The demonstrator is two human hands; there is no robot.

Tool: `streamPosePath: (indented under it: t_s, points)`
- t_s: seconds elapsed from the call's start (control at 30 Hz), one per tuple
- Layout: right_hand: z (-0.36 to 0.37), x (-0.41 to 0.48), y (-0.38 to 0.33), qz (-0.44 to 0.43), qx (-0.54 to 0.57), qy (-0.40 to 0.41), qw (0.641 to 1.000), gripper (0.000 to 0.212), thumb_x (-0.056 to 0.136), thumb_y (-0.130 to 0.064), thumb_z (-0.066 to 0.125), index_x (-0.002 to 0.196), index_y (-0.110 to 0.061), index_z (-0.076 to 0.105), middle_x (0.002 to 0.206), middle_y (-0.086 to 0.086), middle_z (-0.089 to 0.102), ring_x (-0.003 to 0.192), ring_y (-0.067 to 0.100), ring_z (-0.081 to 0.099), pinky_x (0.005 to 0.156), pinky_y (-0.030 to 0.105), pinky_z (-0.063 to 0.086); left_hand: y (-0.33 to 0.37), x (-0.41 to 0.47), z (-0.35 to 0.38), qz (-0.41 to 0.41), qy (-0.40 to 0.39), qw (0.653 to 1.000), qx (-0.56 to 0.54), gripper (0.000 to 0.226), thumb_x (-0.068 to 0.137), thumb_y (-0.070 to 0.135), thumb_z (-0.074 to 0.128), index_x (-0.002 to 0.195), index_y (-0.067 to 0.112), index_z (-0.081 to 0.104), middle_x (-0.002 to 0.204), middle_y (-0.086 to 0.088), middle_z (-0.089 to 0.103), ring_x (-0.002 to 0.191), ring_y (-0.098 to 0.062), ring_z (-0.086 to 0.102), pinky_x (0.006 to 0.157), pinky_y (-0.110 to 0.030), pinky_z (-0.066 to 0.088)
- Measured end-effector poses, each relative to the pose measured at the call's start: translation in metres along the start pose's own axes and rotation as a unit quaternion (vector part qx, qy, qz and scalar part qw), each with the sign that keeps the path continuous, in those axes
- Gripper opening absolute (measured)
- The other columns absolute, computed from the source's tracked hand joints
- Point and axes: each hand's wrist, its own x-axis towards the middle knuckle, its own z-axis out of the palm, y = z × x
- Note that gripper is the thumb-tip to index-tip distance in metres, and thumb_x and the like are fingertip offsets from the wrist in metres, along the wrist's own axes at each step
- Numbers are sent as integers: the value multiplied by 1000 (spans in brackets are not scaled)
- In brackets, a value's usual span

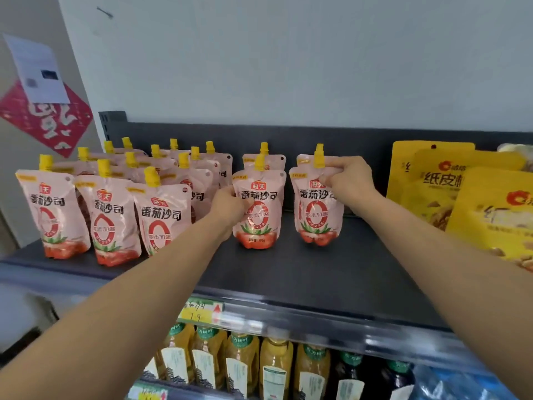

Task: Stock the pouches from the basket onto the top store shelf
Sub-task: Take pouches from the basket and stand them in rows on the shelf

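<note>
On top shelf (pixel 288 269) | pink yellow-capped pouches (pixel 258 209) upright | both hands (pixel 227 204) gripping one each

We read on each pink spouted pouch (pixel 258 209) the red badge 海天, the black title 番茄沙司, a large red 0 with 零添加酱 across it, and near the foot a net weight, seemingly 305g; on the yellow snack bags (pixel 450 194) we make out 纸皮 and, lower, 红; the yellow shelf-edge price tag (pixel 199 312) shows 19, its other print blurred; the red wall poster (pixel 47 118) and white notice (pixel 39 67) stay illegible to us.
</note>
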Motion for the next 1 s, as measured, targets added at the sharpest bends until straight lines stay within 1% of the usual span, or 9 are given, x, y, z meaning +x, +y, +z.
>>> streamPosePath:
  t_s: [0.07, 0.2, 0.27, 0.33, 0.4, 0.53, 0.83, 0.93, 1.0]
  points:
    - [4, 6, 11, 11, -1, -14, 1000, 42, 85, -2, 63, 125, -16, 61, 123, 7, 63, 100, 20, 64, 85, 36, 56, -6, 7, 1, -4, 4, 1000, -16, 33, 90, -4, 51, 121, 6, 57, 120, -15, 64, 94, -21, 59, 64, -25, 49]
    - [3, 9, 25, 80, 88, -2, 993, 48, 80, 2, 66, 124, -15, 53, 119, 4, 60, 103, 20, 61, 76, 31, 54, -12, 14, -2, 0, -3, 999, -39, 31, 90, -2, 54, 119, 5, 58, 118, -13, 64, 81, -15, 60, 60, -23, 47]
    - [2, 3, 34, 140, 111, -22, 984, 50, 79, 2, 68, 124, -12, 51, 122, 7, 61, 108, 25, 61, 78, 36, 52, -16, 15, -4, -11, -19, 999, -24, 33, 89, -1, 55, 121, 7, 58, 121, -11, 64, 93, -19, 62, 65, -25, 50]
    - [4, -3, 46, 180, 99, -71, 976, 42, 79, 1, 68, 117, -11, 56, 123, 8, 64, 112, 27, 61, 86, 40, 52, -22, 14, -6, -39, -38, 998, -9, 35, 88, -3, 56, 121, 7, 57, 124, -11, 63, 109, -26, 60, 77, -32, 53]
    - [7, -7, 55, 199, 90, -108, 970, 31, 79, -3, 70, 107, -14, 61, 121, 7, 66, 111, 26, 62, 89, 41, 51, -27, 13, -6, -62, -52, 997, -11, 37, 88, -4, 56, 124, 5, 55, 126, -12, 62, 115, -29, 60, 83, -36, 54]
    - [10, -4, 57, 186, 69, -110, 974, 29, 80, -4, 70, 106, -13, 61, 118, 6, 67, 102, 22, 63, 75, 34, 51, -26, 16, -2, -53, -44, 998, 7, 36, 89, -3, 55, 124, 6, 55, 126, -12, 62, 115, -29, 59, 82, -35, 53]
    - [16, 7, 55, 171, 77, -108, 976, 34, 82, -3, 67, 114, -10, 59, 122, 8, 65, 111, 26, 62, 62, 24, 48, -23, 39, 6, -57, -34, 997, 26, 38, 90, -2, 53, 126, 11, 54, 128, -10, 61, 117, -28, 58, 80, -33, 52]
    - [16, 12, 55, 166, 70, -113, 977, 34, 82, -4, 67, 114, -10, 59, 122, 7, 64, 112, 26, 61, 61, 23, 48, -22, 45, 7, -56, -34, 998, 25, 40, 91, -3, 52, 128, 11, 52, 129, -9, 60, 119, -28, 56, 80, -33, 52]
    - [17, 15, 57, 164, 73, -115, 977, 35, 82, -3, 67, 116, -10, 59, 122, 7, 64, 113, 26, 61, 67, 26, 49, -23, 48, 8, -57, -37, 997, 24, 41, 91, -3, 51, 129, 11, 51, 130, -9, 59, 120, -28, 56, 80, -33, 51]
